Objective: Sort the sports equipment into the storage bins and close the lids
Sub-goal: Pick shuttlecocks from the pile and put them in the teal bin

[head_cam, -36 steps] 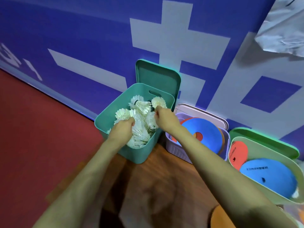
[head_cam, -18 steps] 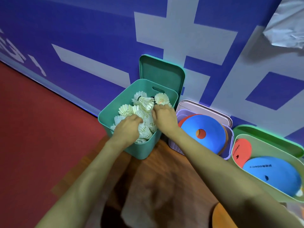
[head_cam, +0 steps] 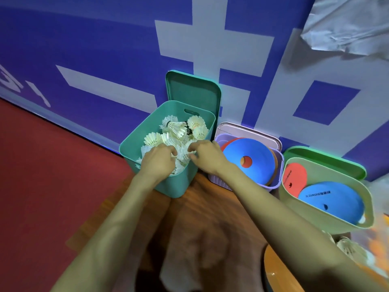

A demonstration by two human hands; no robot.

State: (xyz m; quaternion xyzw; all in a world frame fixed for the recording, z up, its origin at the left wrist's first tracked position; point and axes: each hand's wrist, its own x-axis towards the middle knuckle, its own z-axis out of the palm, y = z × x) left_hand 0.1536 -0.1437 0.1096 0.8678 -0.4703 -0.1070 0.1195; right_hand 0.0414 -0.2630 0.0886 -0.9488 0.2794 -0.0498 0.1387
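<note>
The shuttlecocks (head_cam: 179,131) lie heaped in the teal bin (head_cam: 174,186), whose lid (head_cam: 193,91) leans back on the wall (head_cam: 105,49), leaving the mouth free. The left hand (head_cam: 160,160) and right hand (head_cam: 205,153) curl their fingers into the heap, probably to pack it below the rim. Whether they grip any, I cannot tell.

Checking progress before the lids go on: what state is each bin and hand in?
teal bin: open, lid standing behind it, shuttlecocks inside.
lilac bin: open, stacked discs inside.
pale green bin: open, red and blue discs inside.
left hand: fingers curled among shuttlecocks, grip unclear.
right hand: fingers curled at shuttlecocks, grip unclear.
</note>
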